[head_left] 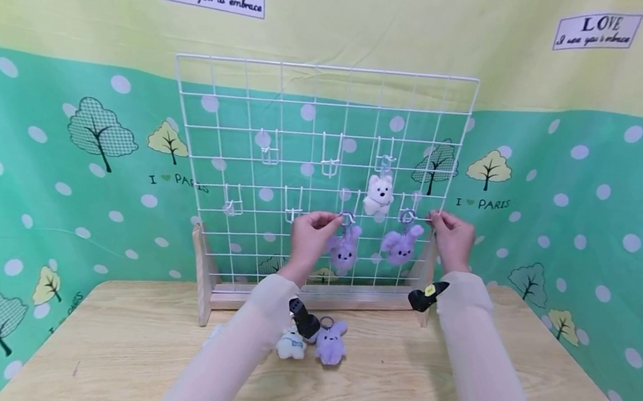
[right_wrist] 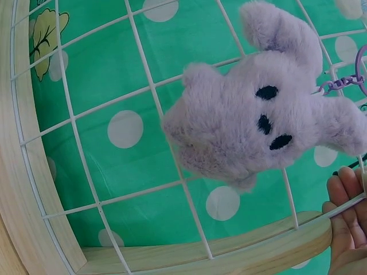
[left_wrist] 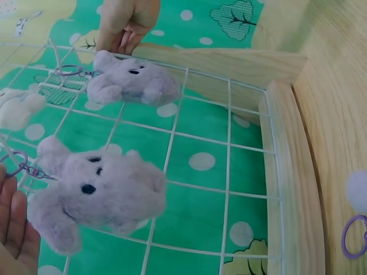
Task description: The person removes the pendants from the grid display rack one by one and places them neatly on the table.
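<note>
My left hand pinches the ring of a purple plush bunny keychain at a hook on the white wire grid rack. In the left wrist view its fingers lie beside the purple ring, and the bunny hangs against the mesh. My right hand grips the rack's right edge wire. Close to it, a second purple bunny keychain hangs by its ring; it fills the middle of the right wrist view. Above them hangs a white plush dog keychain.
Bare wire hooks stick out on the rack's left and middle. Wooden feet hold the rack up on the table. Another purple bunny and a white plush keychain lie in front, partly behind my left forearm.
</note>
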Demonstrator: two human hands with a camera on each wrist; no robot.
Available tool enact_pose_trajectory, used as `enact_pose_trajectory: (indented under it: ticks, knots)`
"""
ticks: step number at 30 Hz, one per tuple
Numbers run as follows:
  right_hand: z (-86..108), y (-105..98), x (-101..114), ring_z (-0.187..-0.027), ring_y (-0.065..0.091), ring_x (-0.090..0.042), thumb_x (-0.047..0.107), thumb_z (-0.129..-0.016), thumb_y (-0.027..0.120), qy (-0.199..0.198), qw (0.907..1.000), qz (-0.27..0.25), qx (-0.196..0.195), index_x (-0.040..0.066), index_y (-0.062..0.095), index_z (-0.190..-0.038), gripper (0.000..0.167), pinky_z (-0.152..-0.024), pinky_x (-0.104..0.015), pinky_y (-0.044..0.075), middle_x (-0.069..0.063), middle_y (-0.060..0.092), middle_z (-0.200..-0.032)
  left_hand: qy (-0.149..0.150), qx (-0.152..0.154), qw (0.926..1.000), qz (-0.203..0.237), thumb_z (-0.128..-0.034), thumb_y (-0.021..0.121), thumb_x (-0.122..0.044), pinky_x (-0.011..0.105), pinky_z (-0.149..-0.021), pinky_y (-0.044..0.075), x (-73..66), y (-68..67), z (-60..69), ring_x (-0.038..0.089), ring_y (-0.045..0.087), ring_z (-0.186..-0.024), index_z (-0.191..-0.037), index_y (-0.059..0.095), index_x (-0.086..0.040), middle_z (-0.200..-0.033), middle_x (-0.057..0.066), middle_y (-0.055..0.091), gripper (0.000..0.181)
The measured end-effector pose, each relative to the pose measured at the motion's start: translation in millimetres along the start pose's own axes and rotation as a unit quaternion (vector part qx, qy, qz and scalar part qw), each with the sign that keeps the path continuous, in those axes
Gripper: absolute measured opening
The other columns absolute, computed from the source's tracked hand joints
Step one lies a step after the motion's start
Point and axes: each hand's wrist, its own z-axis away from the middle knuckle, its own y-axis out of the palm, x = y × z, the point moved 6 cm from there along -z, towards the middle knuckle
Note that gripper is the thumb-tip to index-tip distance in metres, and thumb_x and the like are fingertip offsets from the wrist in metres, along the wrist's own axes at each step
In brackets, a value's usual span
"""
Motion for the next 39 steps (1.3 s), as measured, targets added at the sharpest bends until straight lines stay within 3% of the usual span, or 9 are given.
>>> enact_pose_trajectory:
  ticks: [11, 21, 31, 39]
  knots:
    - [-0.8, 1, -1, -0.107, 0.063, -0.019, 0.031, -0.093, 0.058, 0.000, 1.0000, 0.002, -0.002, 0.007, 0.063, -0.120, 0.036, -0.092, -0.028, 0.049, -0.012, 0.065, -0.116, -0.014, 0.023, 0.9994, 0.022, -0.0833, 0.073, -0.024, 0.022, -0.068, 0.050, -8.0, -3.4, 9.9, 0.015, 0.059, -0.081, -0.091, 0.071, -0.009, -0.088, 0.003, 0.068, 0.017]
    - [-0.8, 0, -1, -0.108, 0.062, -0.020, 0.033, -0.093, 0.058, 0.003, 1.0000, 0.004, -0.003, 0.009, 0.063, -0.120, 0.037, -0.093, -0.029, 0.048, -0.012, 0.065, -0.117, -0.023, 0.043, 0.9976, 0.049, -0.0814, 0.074, -0.021, 0.024, -0.072, 0.051, -20.3, 2.7, 23.6, 0.013, 0.061, -0.081, -0.092, 0.071, -0.007, -0.089, 0.003, 0.069, 0.018]
    - [-0.2, 0, 0, -0.107, 0.063, -0.019, 0.031, -0.093, 0.059, -0.003, 1.0000, -0.001, -0.004, 0.007, 0.063, -0.119, 0.036, -0.093, -0.029, 0.048, -0.013, 0.065, -0.116, -0.043, 0.070, 0.9947, 0.061, -0.0820, 0.074, -0.024, 0.022, -0.068, 0.048, -17.3, 9.2, 47.4, 0.013, 0.058, -0.079, -0.092, 0.070, -0.008, -0.087, 0.002, 0.068, 0.020]
    - [2.5, -1, 2, -0.105, 0.064, -0.019, 0.029, -0.093, 0.058, -0.010, 0.9999, 0.000, -0.004, 0.006, 0.063, -0.119, 0.034, -0.091, -0.028, 0.049, -0.013, 0.065, -0.116, -0.068, 0.108, 0.9897, 0.066, -0.0837, 0.072, -0.021, 0.024, -0.074, 0.050, -7.3, 15.2, 69.6, 0.016, 0.061, -0.083, -0.095, 0.070, -0.005, -0.089, 0.002, 0.068, 0.020]
